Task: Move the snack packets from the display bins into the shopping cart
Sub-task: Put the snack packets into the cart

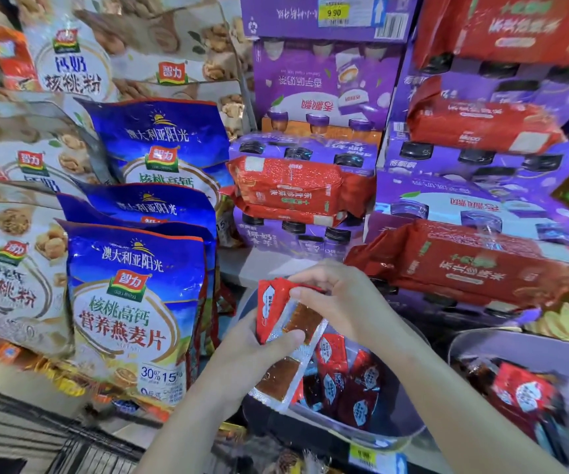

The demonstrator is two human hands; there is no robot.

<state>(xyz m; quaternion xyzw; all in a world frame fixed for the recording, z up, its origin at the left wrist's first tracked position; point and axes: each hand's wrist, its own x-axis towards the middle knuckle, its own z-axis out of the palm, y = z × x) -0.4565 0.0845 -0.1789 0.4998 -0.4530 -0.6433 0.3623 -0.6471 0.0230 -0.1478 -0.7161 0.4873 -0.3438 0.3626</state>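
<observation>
— Snack packets (290,323), where are they at this moment?
— A small bundle is in the air, just over the display bin (361,436), not yet in the shopping cart (36,436). The left hand (252,354) is clamped on the bundle from below, thumb across the front. The right hand (341,302) pinches the red top edge w/ its fingertips.
— Which step is it, in yr opinion?
— Collecting, I think. The right hand seems to add or straighten one packet. Loose packets (344,381) lie in the bin under it, & a second bin (502,340) stands to the right.
— And nxt?
— Prob. the bundle must go left & down to the cart, whose wire shows at the bottom-left corner. The blue bags (132,302) stand near that way, so the hand should pass in front of them w/ a firm grip. The packets look like smooth film & could fan out.
</observation>
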